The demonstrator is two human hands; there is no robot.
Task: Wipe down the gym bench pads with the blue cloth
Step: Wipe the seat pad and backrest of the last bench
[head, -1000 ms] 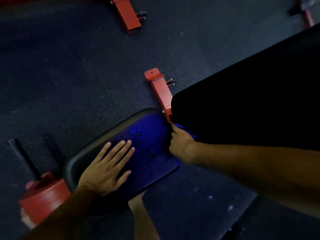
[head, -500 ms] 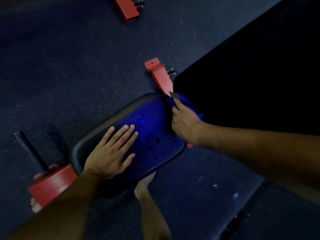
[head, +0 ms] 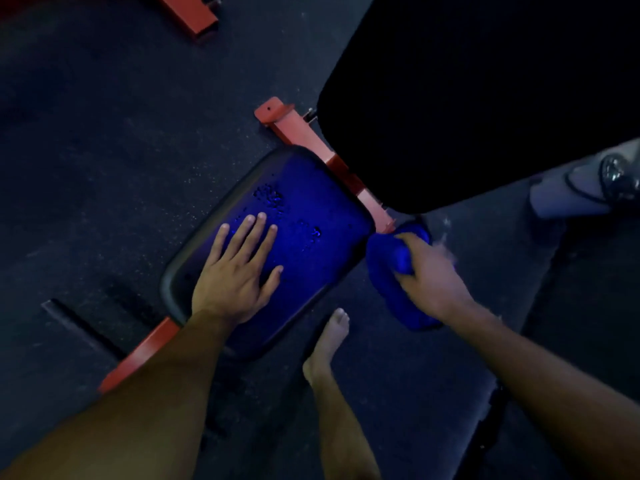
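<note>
Blue cloth (head: 391,271): bunched in right hand (head: 429,271), just off seat pad (head: 311,216) corner.
Left hand (head: 235,271): flat, fingers straight, bracing pad.
Droplets (head: 270,197): unwiped; sweep across, overlapping passes.
Back pad (head: 467,98): next, probably.

The room is dim, with a bluish cast. A dark speckled rubber floor (head: 104,150) fills the view, and a seam between floor mats runs at the lower right. A red steel frame piece (head: 188,13) lies on it at the top, and a grey shoe (head: 588,188) stands at the right edge.
</note>
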